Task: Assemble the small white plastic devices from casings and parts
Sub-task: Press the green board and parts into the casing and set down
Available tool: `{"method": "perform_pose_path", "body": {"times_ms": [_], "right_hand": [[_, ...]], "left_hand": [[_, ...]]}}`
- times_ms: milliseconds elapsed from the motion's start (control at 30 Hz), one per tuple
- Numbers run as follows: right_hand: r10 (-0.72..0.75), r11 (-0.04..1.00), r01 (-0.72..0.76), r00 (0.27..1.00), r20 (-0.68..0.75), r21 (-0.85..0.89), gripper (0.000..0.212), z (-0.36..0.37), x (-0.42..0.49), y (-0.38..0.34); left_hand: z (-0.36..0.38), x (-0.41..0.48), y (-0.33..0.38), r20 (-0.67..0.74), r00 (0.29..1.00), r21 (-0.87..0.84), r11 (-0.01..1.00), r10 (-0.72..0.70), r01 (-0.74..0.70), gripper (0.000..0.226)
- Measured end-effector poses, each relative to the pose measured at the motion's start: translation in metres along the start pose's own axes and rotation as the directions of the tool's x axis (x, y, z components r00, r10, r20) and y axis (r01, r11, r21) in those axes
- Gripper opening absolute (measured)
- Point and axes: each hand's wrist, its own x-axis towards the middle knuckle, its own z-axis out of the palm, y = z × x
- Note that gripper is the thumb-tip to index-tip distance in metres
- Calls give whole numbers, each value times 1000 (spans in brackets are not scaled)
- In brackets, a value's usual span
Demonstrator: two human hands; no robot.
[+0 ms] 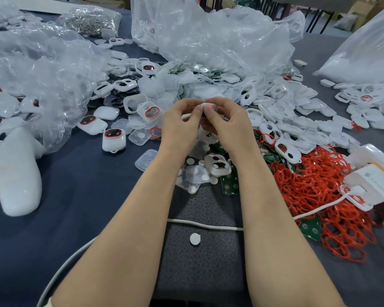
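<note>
Both hands are working together at the middle of the bench (87,185). The left hand (182,120) and the right hand (226,122) are each pinching the same small white device (208,105), so the grip on both sides is closing around it with curled fingertips. The device is being held just above the clutter, with a red spot showing on its upper face.

At six o'clock from the hands, a white casing (217,165) with two cut-outs is lying on clear lids and green circuit boards (230,185). Further toward six, a white cable (208,226) is crossing a dark mat (204,262), and a small white disc (195,238) is sitting just below it.

At four o'clock a heap of red rubber rings (319,185) is spreading toward a white charger box (372,180). At eight o'clock an assembled device (114,140) with a red-ringed window is resting on the cloth. From twelve to two o'clock loose white casings are piling against crumpled clear plastic bags (208,36).
</note>
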Motion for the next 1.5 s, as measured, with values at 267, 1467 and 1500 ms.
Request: {"method": "perform_pose_path", "body": {"times_ms": [267,1467,1500], "right_hand": [[-42,991,38,999,-29,-129,2,5,-2,11],[-5,998,3,1000,-24,-61,15,5,3,6],[-2,999,1,1000,-17,-45,14,4,2,5]], "left_hand": [[-1,2,-8,-21,999,200,980,25,-20,13],[-1,3,-2,-28,1000,29,1000,-10,11,11],[-2,3,-2,-24,1000,29,1000,-6,6,10]]}}
